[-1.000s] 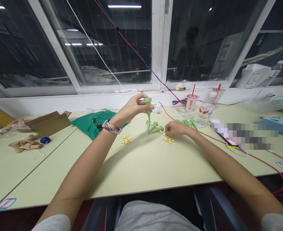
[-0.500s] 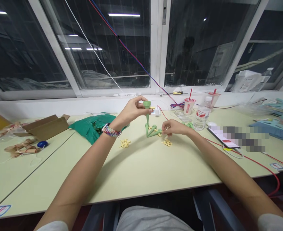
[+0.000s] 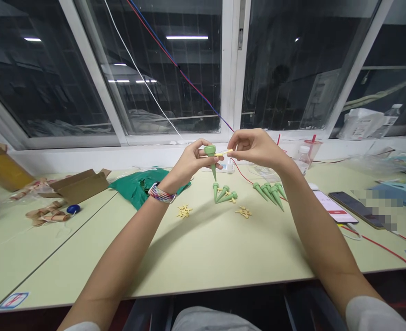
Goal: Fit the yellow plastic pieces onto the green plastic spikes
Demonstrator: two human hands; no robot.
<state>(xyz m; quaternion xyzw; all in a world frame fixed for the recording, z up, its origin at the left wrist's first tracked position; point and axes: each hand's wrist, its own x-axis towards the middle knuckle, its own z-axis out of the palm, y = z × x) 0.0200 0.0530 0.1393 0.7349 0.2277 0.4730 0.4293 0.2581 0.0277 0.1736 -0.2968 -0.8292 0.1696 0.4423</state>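
Head view: my left hand (image 3: 190, 164) is gripping a green spike (image 3: 209, 150), my right hand (image 3: 257, 149) pinching a yellow peg (image 3: 224, 151). A slackening pinch is risking a drop.

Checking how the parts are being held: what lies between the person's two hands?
In the head view, a green plastic spike held in the left hand, and a yellow peg running across to the right hand's fingers.

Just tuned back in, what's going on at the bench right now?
One person is working with bare hands. The left hand holds a green plastic spike upright, and the right hand holds a small yellow piece at its top. More green spikes lie on the table, near loose piles of small yellow pieces.
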